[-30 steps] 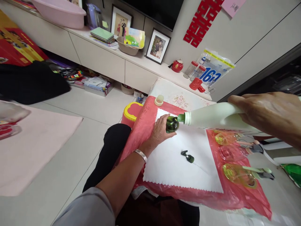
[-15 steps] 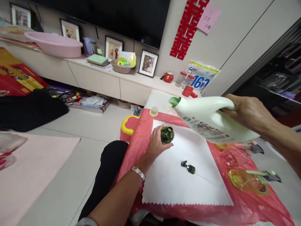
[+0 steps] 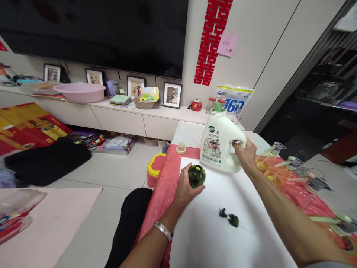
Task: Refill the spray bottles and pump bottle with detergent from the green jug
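Note:
My left hand (image 3: 185, 186) is wrapped round a small dark green bottle (image 3: 196, 176) with its neck uncapped, over the white sheet (image 3: 206, 230). By its handle, my right hand (image 3: 245, 152) grips a large pale green detergent jug (image 3: 213, 143). The jug is upright at the sheet's far edge, and a green spout shows in its open mouth; I cannot tell whether its base touches the table. A dark green pump head (image 3: 230, 218) with a clear tube lies on the sheet. The jug's pale cap (image 3: 181, 148) sits on the red table cover, beyond my left hand.
Along the table's right side lie several yellow, orange and pink pump bottles (image 3: 295, 182). A yellow and pink stool (image 3: 155, 167) stands left of the table. Behind is a low cabinet (image 3: 160, 123) with photo frames, a pink basin (image 3: 80, 93) and a red pot (image 3: 196, 105).
My right hand has brought the jug from a tilted, pouring angle to upright, lower and farther back. The green bottle stays in my left hand. The camera view has lifted somewhat.

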